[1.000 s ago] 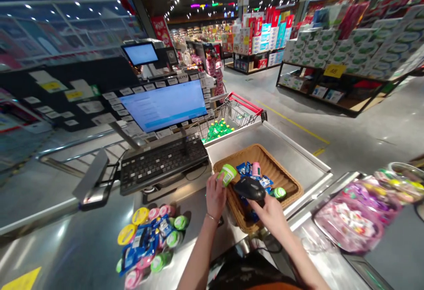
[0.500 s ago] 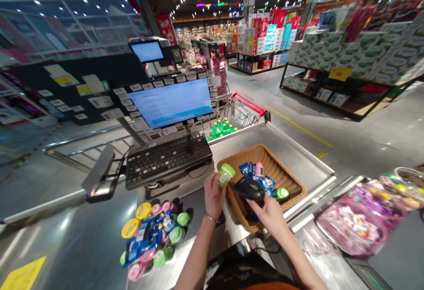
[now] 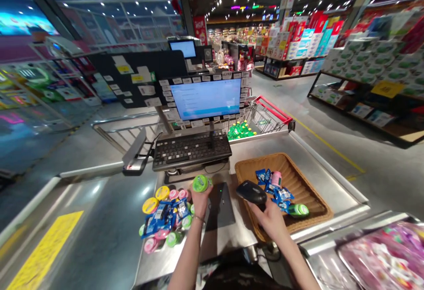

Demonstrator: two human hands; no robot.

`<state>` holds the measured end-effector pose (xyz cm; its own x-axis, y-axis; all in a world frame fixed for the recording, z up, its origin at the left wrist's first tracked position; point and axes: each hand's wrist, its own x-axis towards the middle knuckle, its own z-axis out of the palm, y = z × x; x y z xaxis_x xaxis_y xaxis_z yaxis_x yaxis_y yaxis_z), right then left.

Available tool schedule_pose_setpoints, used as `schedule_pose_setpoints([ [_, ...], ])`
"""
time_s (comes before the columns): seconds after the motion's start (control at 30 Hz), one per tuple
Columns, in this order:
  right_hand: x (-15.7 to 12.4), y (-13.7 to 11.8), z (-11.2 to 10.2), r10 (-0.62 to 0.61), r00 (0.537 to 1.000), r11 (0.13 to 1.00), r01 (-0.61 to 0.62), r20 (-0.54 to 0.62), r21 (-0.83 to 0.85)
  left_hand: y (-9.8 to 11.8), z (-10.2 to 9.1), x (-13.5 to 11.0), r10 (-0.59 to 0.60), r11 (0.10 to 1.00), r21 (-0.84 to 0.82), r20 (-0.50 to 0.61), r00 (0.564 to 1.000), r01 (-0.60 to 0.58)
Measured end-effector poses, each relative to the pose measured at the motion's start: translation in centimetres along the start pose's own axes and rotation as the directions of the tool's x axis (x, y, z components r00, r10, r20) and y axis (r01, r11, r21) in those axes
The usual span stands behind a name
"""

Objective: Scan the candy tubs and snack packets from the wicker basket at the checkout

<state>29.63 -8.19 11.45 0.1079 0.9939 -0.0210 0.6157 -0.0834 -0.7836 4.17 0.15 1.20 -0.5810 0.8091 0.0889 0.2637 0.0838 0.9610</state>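
My left hand [image 3: 198, 199] is closed round a small green tub [image 3: 200, 183], held just above the pile of tubs and blue packets [image 3: 164, 217] on the steel counter. My right hand [image 3: 270, 217] grips a black handheld scanner [image 3: 251, 191] over the left edge of the wicker basket [image 3: 318, 208]. Inside the basket lie blue packets [image 3: 276, 190], a pink tub [image 3: 276, 178] and a green tub [image 3: 298, 210].
A keyboard [image 3: 192, 148] and a lit screen [image 3: 207, 99] stand behind the counter. A dark flat scan plate [image 3: 221, 204] lies between my hands. A shopping trolley [image 3: 261, 120] with green bottles is beyond the counter; pink bagged goods [image 3: 387, 250] lie at the right.
My left hand has carried the green tub from the basket's edge leftwards to above the pile. The camera has swung to the left. My right hand still holds the scanner.
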Motion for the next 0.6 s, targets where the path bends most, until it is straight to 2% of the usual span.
schedule_pose_setpoints([
  [0.13, 0.1, -0.2, 0.8, -0.003, 0.999, 0.999, 0.004, 0.037, -0.035, -1.1, -1.8, 2.4, 0.098, 0.982, 0.165, -0.059, 0.993, -0.087],
  [0.2, 0.2, -0.1, 1.1, -0.001, 0.999, 1.000, 0.002, 0.051, -0.017, -1.5, -2.2, 3.3, 0.107, 0.931, 0.350, 0.009, 0.994, -0.103],
  [0.27, 0.3, 0.0, 1.2, -0.002, 0.998, 1.000, 0.002, 0.061, 0.007, -1.8, -2.4, 3.9, 0.074, 0.802, 0.579, 0.141, 0.987, -0.143],
  [0.37, 0.4, 0.1, 1.1, -0.006, 0.998, 1.000, 0.004, 0.057, 0.028, -2.0, -2.2, 4.0, 0.029, 0.518, 0.807, 0.314, 0.949, -0.283],
  [0.5, 0.5, 0.1, 0.5, 0.015, 1.000, 1.000, -0.015, 0.005, 0.021, -2.2, -2.1, 3.1, 0.064, 0.230, 0.885, 0.402, 0.913, -0.406],
  [0.6, 0.5, 0.3, 0.0, 0.053, 0.998, 0.999, -0.053, -0.021, 0.005, -1.9, -2.4, 2.6, 0.047, 0.104, 0.899, 0.423, 0.905, -0.426],
])
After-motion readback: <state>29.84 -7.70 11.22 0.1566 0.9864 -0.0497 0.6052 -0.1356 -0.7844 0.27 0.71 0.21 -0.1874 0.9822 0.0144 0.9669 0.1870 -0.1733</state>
